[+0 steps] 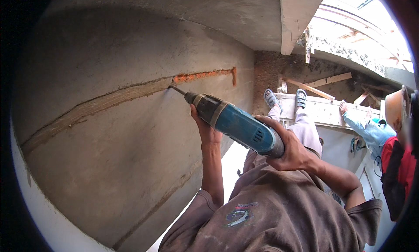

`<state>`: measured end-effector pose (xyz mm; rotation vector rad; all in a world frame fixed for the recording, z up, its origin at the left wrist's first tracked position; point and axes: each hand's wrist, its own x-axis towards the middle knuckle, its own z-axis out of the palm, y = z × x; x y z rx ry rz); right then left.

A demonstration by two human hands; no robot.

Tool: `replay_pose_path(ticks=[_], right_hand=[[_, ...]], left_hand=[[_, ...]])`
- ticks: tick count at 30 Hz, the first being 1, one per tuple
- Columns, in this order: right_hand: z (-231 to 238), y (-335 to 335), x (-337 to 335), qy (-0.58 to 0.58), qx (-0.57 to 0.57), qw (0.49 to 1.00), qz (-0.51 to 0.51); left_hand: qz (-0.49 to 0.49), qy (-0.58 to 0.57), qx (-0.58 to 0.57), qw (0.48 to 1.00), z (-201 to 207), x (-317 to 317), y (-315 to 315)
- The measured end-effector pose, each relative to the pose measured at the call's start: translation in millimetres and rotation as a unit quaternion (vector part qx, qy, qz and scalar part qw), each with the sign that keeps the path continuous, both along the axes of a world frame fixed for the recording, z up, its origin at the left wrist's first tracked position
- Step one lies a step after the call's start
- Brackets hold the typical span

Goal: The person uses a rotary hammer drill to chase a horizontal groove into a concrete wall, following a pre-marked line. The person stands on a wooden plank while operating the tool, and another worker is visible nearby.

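Note:
A blue and black rotary hammer (244, 126) stretches from the middle of the view up toward the plastered wall (144, 134). Its thin metal bit (177, 90) meets the wall at the edge of a cut groove. My left hand (204, 126) supports the tool from below, behind the chuck. Around its rear end my right hand (286, 147) is closed; the trigger is hidden. Left of the bit, the groove (100, 101) shows grey-brown; to its right, a narrow chiselled channel (205, 75) exposes orange brick and ends in a short cross cut.
My sandalled feet (270, 97) are on a wooden plank platform (323, 108). At right, close by, is another person in light blue and red (371, 134). Loose timber pieces (329, 80) lie beyond the planks. A concrete beam (299, 18) crosses overhead.

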<state>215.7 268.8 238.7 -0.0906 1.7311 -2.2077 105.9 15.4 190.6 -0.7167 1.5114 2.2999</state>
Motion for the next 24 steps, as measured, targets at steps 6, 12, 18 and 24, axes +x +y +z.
replay_pose_path(ticks=[6,12,18,24], right_hand=[[33,-22,-6,-0.078,0.045,0.995,0.05],[49,-20,6,-0.042,0.082,0.992,0.087],[23,6,31,-0.009,0.014,1.0,-0.007],[16,8,27,-0.005,0.002,1.0,-0.014]], left_hand=[[-0.039,-0.063,0.106,0.992,-1,-5,-39],[-0.008,-0.079,0.15,0.985,22,9,-28],[-0.035,-0.051,0.001,0.998,12,18,-3],[-0.019,-0.05,-0.023,0.998,7,11,-4]])
